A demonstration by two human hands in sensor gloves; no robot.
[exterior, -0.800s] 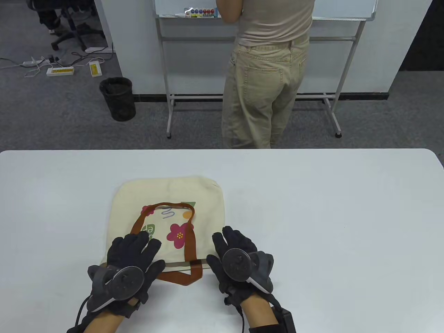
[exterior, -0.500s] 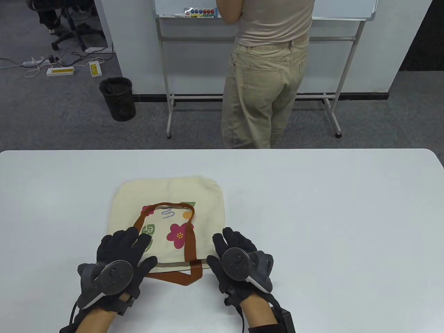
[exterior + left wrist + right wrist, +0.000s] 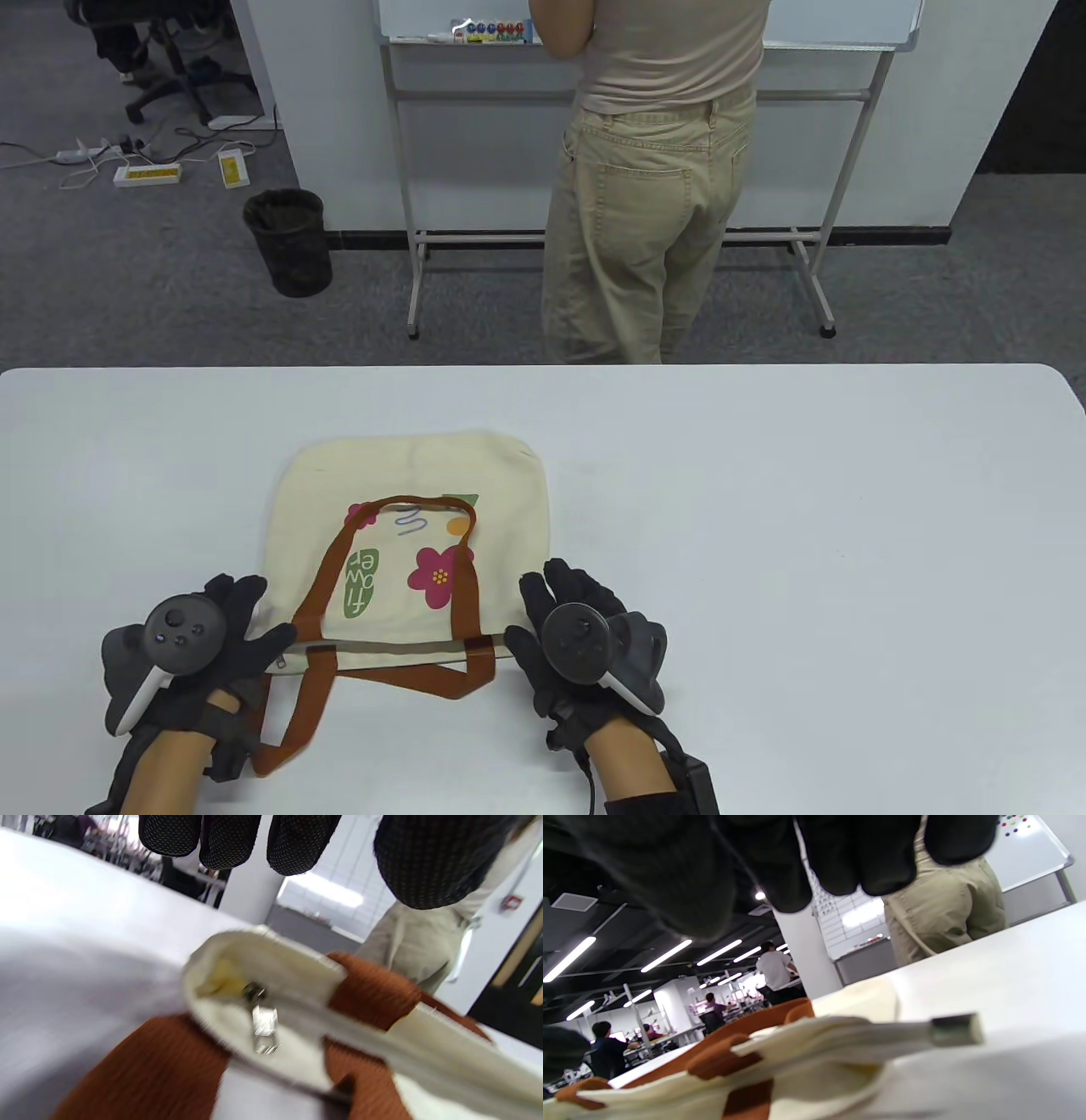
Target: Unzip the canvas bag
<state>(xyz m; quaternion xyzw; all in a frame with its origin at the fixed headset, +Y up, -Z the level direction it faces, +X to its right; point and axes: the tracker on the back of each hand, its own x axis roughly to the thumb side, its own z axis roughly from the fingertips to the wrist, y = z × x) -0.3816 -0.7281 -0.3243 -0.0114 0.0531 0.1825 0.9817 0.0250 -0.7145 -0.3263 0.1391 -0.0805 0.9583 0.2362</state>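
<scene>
A cream canvas bag [image 3: 407, 475] with flower prints and brown handles [image 3: 462, 598] lies flat on the white table [image 3: 764, 509], its zipped top edge toward me. The metal zipper pull [image 3: 280, 664] sits at the left end of that edge; the left wrist view shows it close up [image 3: 264, 1022]. My left hand [image 3: 259, 615] is at the bag's near left corner, its fingers [image 3: 297, 840] spread above the pull, touching nothing. My right hand [image 3: 534, 607] lies open at the bag's near right corner, its fingers [image 3: 857, 853] above the zipper's end tab [image 3: 956, 1029].
One brown handle loop [image 3: 297, 722] trails on the table beside my left wrist. A person in beige [image 3: 645, 195] stands past the table's far edge at a whiteboard stand [image 3: 848, 170]. A black bin [image 3: 288, 242] is on the floor.
My left hand slid left off the bag's face to its near left corner. The near handle came out toward me and now lies beside my left wrist. The right hand stayed put.
</scene>
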